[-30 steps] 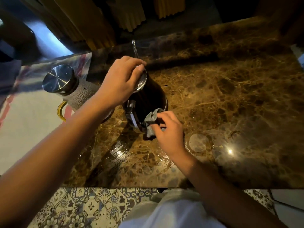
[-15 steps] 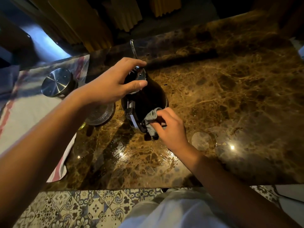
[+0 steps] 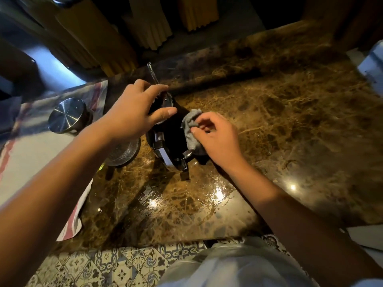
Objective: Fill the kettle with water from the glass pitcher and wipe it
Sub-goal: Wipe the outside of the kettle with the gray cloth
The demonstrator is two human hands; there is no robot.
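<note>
Left grip: left hand (image 3: 132,112) curled over the top of the kettle (image 3: 172,139), thumb laid across the lid area and fingers wrapped over the far rim, holding it steady.

Right grip: right hand (image 3: 217,137) pinching a grey cloth (image 3: 191,131) between thumb and fingers, the cloth pressed against the kettle's side at 3 o'clock of its body.

Kettle: dark, upright on the brown marble worktop (image 3: 269,125), near the middle of the view; its handle faces 6 o'clock, toward the person.

Glass pitcher (image 3: 122,152): just beside the kettle at 9 o'clock, partly hidden under the left forearm; its steel lid (image 3: 66,114) shows farther out at 9 o'clock.

Striped towel (image 3: 31,154): spread on the worktop at 9 o'clock, under the pitcher's far side.

Clear rod (image 3: 152,73): rises at 12 o'clock of the kettle, behind the left hand; what it is cannot be told.

Worktop surface: wet sheen with bright reflections at 6 o'clock of the kettle.
</note>
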